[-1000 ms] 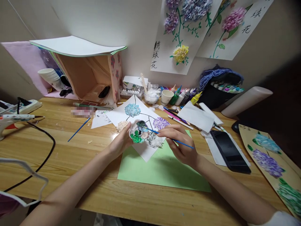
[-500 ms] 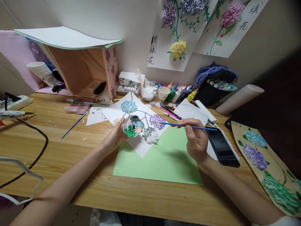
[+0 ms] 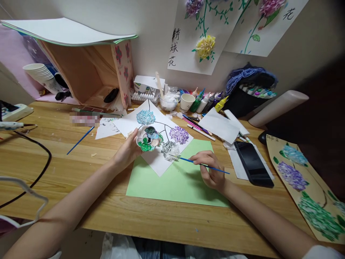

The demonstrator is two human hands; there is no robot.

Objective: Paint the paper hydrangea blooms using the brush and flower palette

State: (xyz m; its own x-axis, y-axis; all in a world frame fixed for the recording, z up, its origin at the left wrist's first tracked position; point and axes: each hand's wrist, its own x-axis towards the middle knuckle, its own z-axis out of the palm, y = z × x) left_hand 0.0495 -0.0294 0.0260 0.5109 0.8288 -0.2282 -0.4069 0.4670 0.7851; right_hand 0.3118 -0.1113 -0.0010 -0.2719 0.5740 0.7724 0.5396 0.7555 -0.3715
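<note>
My left hand (image 3: 128, 146) is closed on the edge of a small round paint palette (image 3: 145, 146) smeared with green, dark, blue and beige paint. My right hand (image 3: 210, 169) pinches a thin blue paintbrush (image 3: 187, 159), its tip at the half-grey, half-white flower (image 3: 174, 153). Whether the bristles touch it I cannot tell. That flower is on a white paper (image 3: 159, 168) with drawn black stems, beside a purple flower (image 3: 179, 135) and a light-blue flower (image 3: 145, 117). The palette hides part of the paper. Underneath lies a green sheet (image 3: 161, 190).
Paint bottles (image 3: 202, 102), a paper cup (image 3: 187, 102) and a tub of white scraps (image 3: 169, 102) line the back. A phone (image 3: 253, 163) lies at right, near a painted flower panel (image 3: 307, 187). Another blue brush (image 3: 80, 140) and a glue gun (image 3: 13, 125) are at left.
My right hand has moved down and left, carrying the brush tip from the purple flower to the grey-white one. My left hand still holds the palette. The camera view has shifted slightly.
</note>
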